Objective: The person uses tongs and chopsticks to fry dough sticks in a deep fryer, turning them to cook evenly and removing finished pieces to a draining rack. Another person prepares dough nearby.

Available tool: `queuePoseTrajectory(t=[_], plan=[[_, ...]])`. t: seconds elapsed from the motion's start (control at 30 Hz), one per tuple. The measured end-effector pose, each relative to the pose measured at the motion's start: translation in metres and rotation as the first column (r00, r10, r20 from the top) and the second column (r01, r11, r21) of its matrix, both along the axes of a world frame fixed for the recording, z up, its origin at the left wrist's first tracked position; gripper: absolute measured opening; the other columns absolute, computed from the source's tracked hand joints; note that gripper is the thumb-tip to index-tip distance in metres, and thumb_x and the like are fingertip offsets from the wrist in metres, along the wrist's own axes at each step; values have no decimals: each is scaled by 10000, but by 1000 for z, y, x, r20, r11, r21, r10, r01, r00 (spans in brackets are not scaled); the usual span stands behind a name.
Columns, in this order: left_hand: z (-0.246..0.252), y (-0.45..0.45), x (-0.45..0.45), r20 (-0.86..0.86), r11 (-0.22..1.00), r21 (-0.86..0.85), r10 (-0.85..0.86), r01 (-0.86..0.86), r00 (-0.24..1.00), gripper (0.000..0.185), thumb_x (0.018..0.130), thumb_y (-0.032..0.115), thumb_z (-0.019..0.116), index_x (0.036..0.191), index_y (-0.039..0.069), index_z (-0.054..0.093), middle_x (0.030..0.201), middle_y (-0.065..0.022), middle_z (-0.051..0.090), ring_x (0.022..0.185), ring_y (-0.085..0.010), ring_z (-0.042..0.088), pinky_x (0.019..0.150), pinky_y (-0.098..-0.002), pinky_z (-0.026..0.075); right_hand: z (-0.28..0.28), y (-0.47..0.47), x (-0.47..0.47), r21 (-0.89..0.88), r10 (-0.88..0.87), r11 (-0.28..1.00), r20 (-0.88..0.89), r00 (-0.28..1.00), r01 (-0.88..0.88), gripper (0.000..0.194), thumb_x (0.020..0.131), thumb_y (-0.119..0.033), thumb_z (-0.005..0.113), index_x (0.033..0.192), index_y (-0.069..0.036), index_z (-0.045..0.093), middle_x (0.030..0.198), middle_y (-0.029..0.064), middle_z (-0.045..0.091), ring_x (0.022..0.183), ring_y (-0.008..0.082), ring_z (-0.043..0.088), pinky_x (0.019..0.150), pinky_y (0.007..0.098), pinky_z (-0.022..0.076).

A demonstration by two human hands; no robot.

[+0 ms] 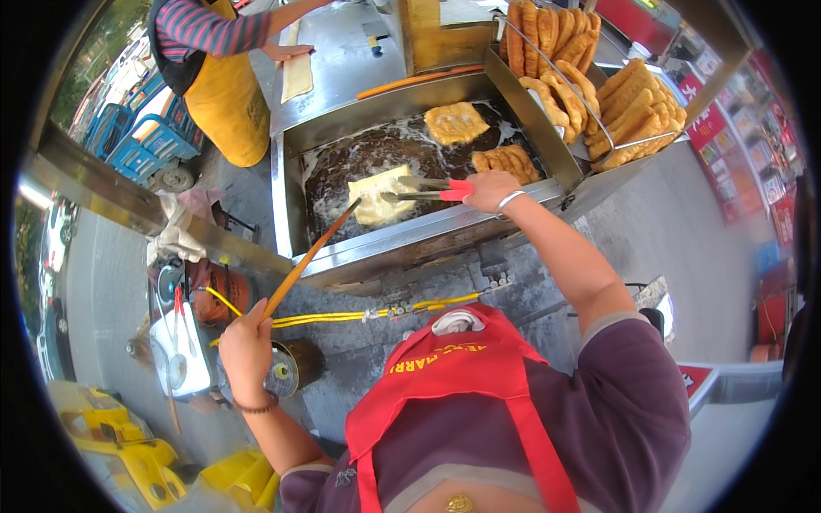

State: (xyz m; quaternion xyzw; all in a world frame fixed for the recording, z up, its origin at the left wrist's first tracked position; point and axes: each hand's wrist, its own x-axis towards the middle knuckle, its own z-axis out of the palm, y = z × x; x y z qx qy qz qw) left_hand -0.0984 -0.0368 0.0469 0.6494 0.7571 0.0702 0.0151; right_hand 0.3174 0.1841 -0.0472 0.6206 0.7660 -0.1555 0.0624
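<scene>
My left hand [245,353] grips a long wooden stick [301,268], whose dark tip reaches the left side of a pale square of frying dough [383,195]. In my right hand [495,190] are metal tongs with red handles [457,190]; their jaws lie over the same dough from the right. The piece floats in dark bubbling oil [333,173] inside a rectangular metal fryer [410,247]. Two browner pieces are in the oil further right: a golden square [456,123] at the back and a darker ridged one [507,162] just beyond my right hand.
Fried dough sticks [635,109] fill a wire rack [603,131] right of the fryer. Another wooden stick [420,82] lies along its back edge. Across the metal counter [346,58], a co-worker's hand [287,51] touches a raw dough strip [297,78]. Yellow hoses [340,317] run below.
</scene>
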Motion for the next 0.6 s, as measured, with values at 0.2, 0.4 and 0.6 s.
queuePoseTrajectory(t=[0.2,0.4,0.6], plan=[[4,5,25,-15,997,51,-51,52,999,333,807,143,696,1141,140,698,829,-143,675,758,-349,651,665,-436,515,63,-35,67,104,-279,958,157,947,265,363,866,-348,568,1005,-52,726,1043,174,704,994,332,675,862,410,535],[7,16,34,-50,993,21,-115,117,992,322,809,141,691,1131,149,699,819,-126,670,735,-342,648,638,-438,509,37,-25,75,58,-320,946,305,897,317,322,887,-294,548,1013,-65,737,1063,142,714,1011,301,685,860,389,542],[-1,17,33,-59,989,-9,-145,144,988,308,817,163,685,1124,148,692,812,-133,664,735,-351,645,628,-443,502,-1,-3,25,33,-199,979,399,895,203,261,858,-204,566,997,-88,754,1050,112,727,1001,261,698,801,354,559]])
